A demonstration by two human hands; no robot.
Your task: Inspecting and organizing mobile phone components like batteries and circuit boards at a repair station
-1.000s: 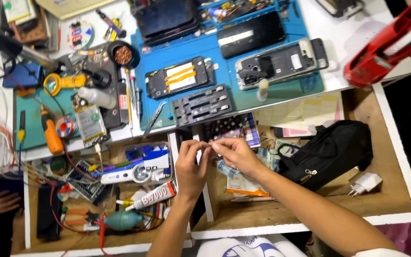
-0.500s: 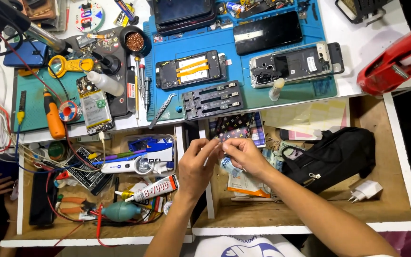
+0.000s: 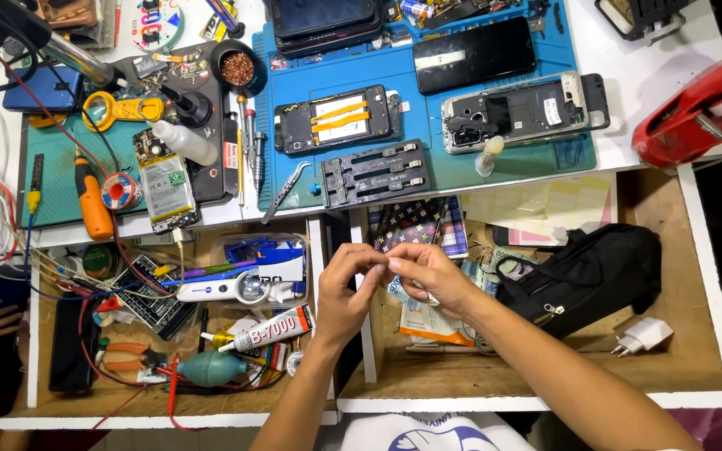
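We worked over the open drawers (image 3: 495,380), hemmed by the divider (image 3: 367,351) and black bag (image 3: 582,271). Our left hand (image 3: 344,296) and right hand (image 3: 428,276) met fingertip to fingertip, pinching something too small to identify.

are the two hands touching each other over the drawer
Touching: the head view shows the left hand and right hand meeting at the fingertips, no gap between them.
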